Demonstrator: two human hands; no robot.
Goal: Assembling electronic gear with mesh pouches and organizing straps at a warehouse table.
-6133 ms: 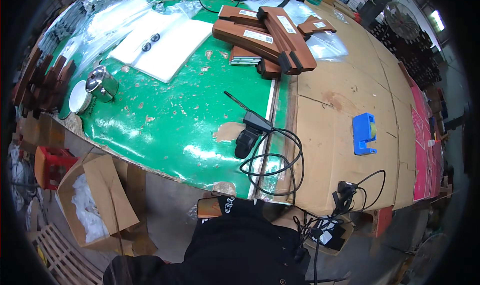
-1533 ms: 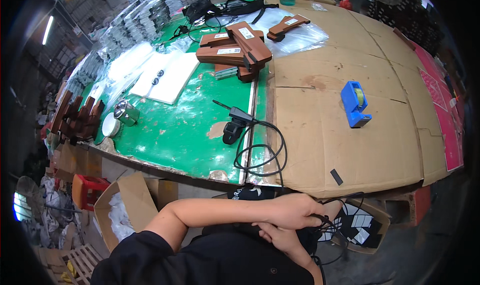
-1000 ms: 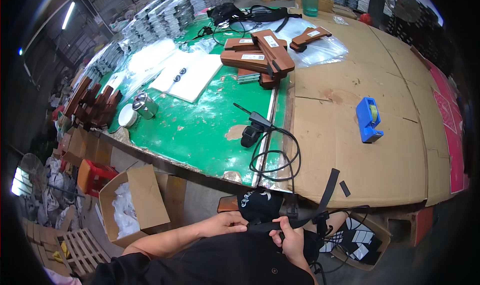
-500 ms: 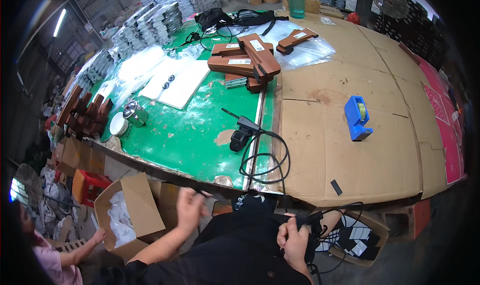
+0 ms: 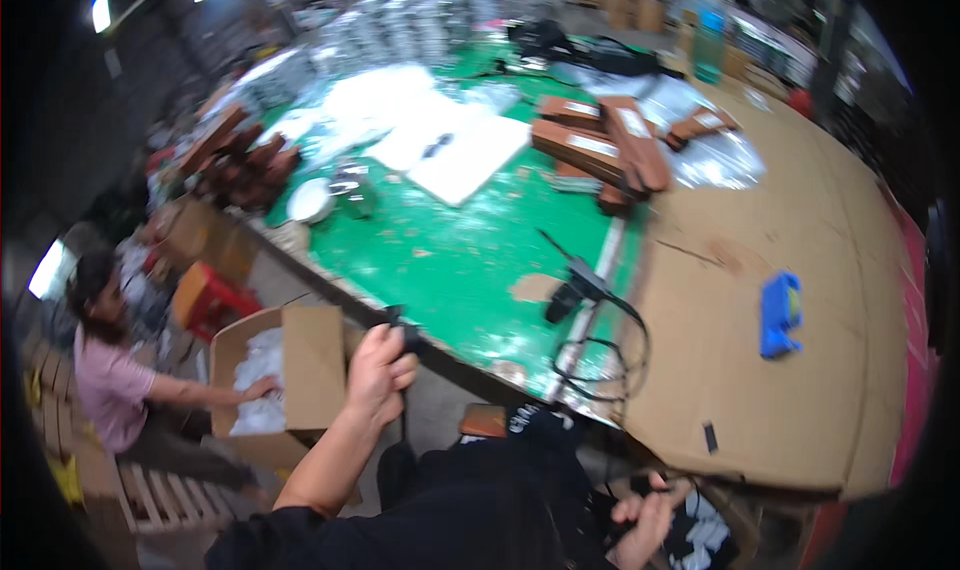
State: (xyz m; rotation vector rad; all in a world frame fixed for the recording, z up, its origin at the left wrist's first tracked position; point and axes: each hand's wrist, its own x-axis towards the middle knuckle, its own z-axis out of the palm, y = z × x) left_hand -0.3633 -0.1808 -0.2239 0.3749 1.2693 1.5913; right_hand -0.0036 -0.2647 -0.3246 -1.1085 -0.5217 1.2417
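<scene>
My left hand (image 5: 380, 375) is raised beside the table's near edge, its fingers closed round a small black device (image 5: 402, 330). A dark strap or cord (image 5: 404, 415) hangs below that fist. Low on the right, my right hand (image 5: 645, 520) is smeared by motion, its fingers partly bent. Dark cable lies close to it, and I cannot tell whether the fingers hold any. On the green tabletop (image 5: 450, 270), a black device with a thin antenna (image 5: 575, 288) lies beside a loop of black cable (image 5: 645, 355).
Brown blocks with white labels (image 5: 590, 150) are stacked at the back. A blue tape dispenser (image 5: 778, 315) stands on the cardboard sheet (image 5: 720, 390). At the left, a person in pink (image 5: 120, 385) reaches into a carton (image 5: 300, 370) of clear plastic bags. A white tub (image 5: 309, 201) sits near the table edge.
The view has swung left, so the table appears farther right. My left hand has risen with the black device. My right hand has moved right and its fingers have loosened. The co-worker's hand is inside the carton.
</scene>
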